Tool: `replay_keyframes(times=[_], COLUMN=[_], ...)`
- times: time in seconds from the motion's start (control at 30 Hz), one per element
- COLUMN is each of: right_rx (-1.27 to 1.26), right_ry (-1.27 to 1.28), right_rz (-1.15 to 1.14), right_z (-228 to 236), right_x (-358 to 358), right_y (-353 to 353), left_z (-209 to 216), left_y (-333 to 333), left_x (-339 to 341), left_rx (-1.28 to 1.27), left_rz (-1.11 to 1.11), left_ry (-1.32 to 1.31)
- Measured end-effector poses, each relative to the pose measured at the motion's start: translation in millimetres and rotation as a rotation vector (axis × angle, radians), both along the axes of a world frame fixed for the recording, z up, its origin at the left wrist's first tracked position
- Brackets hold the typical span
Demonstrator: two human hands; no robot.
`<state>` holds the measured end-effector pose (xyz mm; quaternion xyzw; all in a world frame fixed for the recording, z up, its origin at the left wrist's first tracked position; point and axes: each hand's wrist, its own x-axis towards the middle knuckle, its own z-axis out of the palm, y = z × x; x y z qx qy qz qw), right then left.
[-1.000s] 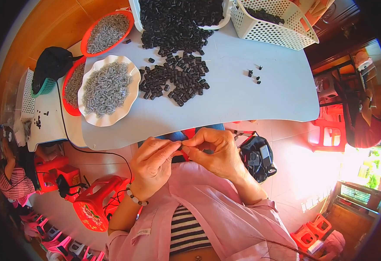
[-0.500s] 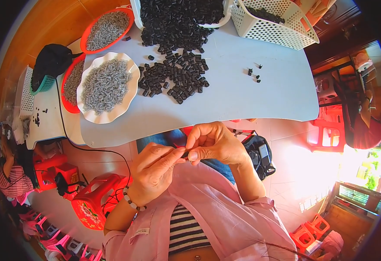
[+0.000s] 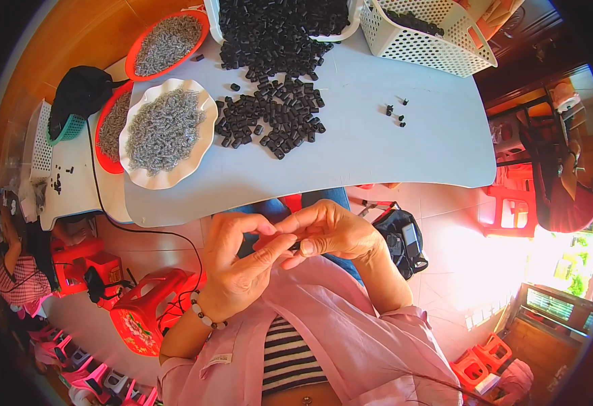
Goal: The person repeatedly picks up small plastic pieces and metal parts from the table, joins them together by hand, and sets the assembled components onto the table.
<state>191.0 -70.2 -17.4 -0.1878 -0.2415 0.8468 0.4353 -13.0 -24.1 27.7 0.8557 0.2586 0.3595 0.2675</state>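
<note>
Black part (image 3: 295, 246) is pinched by the right hand (image 3: 342, 233), just right of the left hand (image 3: 237, 262)'s thumb tip; long axis is masked by fingers, and whether anything is gripped in the left can't be told. Both hands are held bodyward of the table (image 3: 391, 152)'s near edge, more room being offered rightward, over the floor (image 3: 445, 260).

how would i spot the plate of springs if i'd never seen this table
Find the blue-grey table in front of the person and look at its left part. There, left of the loose black pieces, sits a plate heaped with silvery springs. Its white, wavy rim sets it apart from the two red trays nearby.
</note>
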Motion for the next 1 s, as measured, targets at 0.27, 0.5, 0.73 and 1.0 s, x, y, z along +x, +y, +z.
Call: replay_keyframes(times=[0.27,0.5,0.73,1.0], right_rx=[-0.027,-0.146,-0.182,-0.191], right_ry=[0.067,0.084,0.073,0.039], right_rz=[-0.056,-0.119,-0.132,-0.144], right_z=[-1.5,-5.7,-9.7,-17.8], right_x=[-5.8,-11.7,-13.5,-15.2], right_y=[-3.3,-7.4,-10.4,-12.5], left_z=[1.4,-6.4,-5.5,-8.0], left_y=[4.1,0.9,1.8,2.8], left_x=[0.4,-1.2,0.7,1.7], left_rx=[0.049,-0.054,-0.019,0.008], left_rz=[-0.042,-0.055,-0.072,-0.071], left_ry=[0.02,-0.018,-0.009,-0.009])
